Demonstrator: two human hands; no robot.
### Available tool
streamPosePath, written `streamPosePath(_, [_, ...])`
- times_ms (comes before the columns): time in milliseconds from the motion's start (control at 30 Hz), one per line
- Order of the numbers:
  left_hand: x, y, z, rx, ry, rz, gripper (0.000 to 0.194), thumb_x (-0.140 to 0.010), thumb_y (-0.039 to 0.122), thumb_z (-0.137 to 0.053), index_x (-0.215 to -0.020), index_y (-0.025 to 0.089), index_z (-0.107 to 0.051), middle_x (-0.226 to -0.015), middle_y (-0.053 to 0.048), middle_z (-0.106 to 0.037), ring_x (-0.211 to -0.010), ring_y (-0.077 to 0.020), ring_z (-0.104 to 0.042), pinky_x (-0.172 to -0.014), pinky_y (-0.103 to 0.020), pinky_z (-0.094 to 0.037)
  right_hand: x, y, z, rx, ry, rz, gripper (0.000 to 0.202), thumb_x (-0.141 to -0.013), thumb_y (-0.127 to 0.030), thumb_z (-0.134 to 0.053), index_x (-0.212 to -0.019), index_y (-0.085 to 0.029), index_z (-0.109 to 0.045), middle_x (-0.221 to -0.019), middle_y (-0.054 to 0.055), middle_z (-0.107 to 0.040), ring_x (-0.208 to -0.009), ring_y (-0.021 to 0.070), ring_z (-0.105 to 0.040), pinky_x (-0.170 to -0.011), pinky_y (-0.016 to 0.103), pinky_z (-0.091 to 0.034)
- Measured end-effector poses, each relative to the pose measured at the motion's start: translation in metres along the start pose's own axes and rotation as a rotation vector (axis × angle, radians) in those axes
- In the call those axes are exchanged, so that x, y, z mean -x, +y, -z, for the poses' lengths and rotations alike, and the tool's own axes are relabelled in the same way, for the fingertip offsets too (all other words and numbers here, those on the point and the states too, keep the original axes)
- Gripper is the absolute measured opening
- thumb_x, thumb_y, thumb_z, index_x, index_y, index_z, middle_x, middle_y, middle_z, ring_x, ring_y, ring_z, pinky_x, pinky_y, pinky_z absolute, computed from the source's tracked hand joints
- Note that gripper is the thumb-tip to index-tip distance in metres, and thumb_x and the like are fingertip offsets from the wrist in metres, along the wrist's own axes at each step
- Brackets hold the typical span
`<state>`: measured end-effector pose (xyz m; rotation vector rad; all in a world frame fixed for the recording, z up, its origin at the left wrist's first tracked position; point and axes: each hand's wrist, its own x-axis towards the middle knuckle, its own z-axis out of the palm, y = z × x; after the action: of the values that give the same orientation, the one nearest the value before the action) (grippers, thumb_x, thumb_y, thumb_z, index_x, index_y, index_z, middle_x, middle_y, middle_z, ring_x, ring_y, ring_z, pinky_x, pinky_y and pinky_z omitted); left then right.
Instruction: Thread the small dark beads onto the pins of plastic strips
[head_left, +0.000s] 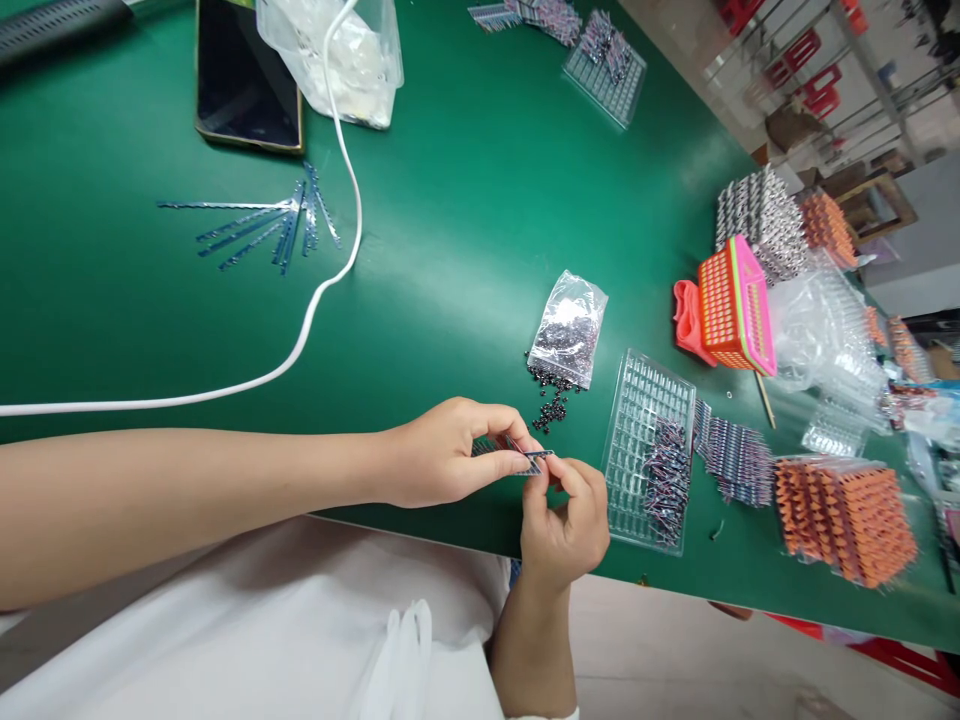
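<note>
My left hand [439,455] is above the table's near edge, thumb and forefinger pinched on a thin dark strip [534,466]. The strip's kind is too small to make out, and part of it is hidden by my fingers. From the right, my right hand [566,520] meets it, its thumb and forefinger closed at the strip's end. Whether a smaller piece is between those fingertips I cannot tell. Just beyond my hands lie small dark beads [551,408], spilled from a clear plastic bag [571,325]. Beside my right hand rests a clear compartment tray [637,430] with thin dark pieces heaped in it.
Blue strips [292,225] fan out near a phone [244,85] and a clear bag [345,60]. A white cable [311,310] crosses the left side. Rightward are striped pieces [739,462], stacked orange pieces [844,520] and an orange-pink basket [731,310]. Another tray [619,95] lies far back.
</note>
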<state>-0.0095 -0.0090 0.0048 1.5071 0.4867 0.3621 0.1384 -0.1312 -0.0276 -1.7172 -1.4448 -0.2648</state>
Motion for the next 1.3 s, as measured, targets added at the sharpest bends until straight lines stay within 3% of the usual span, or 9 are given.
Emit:
streamPosePath(433, [-0.0011,-0.0006,0.0006,0.008,0.012,0.028,0.021,-0.091,0.033,-0.059,-0.096,0.016,-0.07,-0.094,-0.006,-0.075,-0.087,-0.0179,-0.068,-0.078,-0.028,-0.052,0.001,-0.0018,-0.0001,-0.073,0.004,-0.045,0.018,-0.085,-0.011,-0.068,-0.099,-0.023,-0.067,-0.082,0.001,-0.066,-0.068,0.0118,-0.063,-0.058,0.025,-0.053])
streamPosePath(767, [-0.0028,-0.001,-0.0039,0.127,0.046,0.14,0.02,-0.087,0.036,-0.064,-0.086,0.017,-0.067,-0.076,0.0,-0.068,-0.064,-0.0121,-0.059,-0.057,-0.022,-0.044,0.0021,-0.0023,0.0043,-0.416,-0.051,-0.359,0.003,-0.088,-0.019,-0.065,-0.085,-0.02,-0.066,-0.076,0.0,-0.058,-0.065,0.0126,-0.057,-0.051,0.024,-0.043])
streamPosePath(1300, [-0.0024,-0.0034,-0.0057,0.159,0.034,0.168,0.022,-0.086,0.036,-0.064,-0.09,0.014,-0.069,-0.082,-0.003,-0.071,-0.072,-0.0167,-0.066,-0.066,-0.028,-0.051,0.0025,-0.0026,0.0037,-0.509,-0.038,-0.397,0.004,-0.087,-0.016,-0.067,-0.087,-0.02,-0.069,-0.077,0.0,-0.059,-0.065,0.0114,-0.056,-0.052,0.023,-0.042])
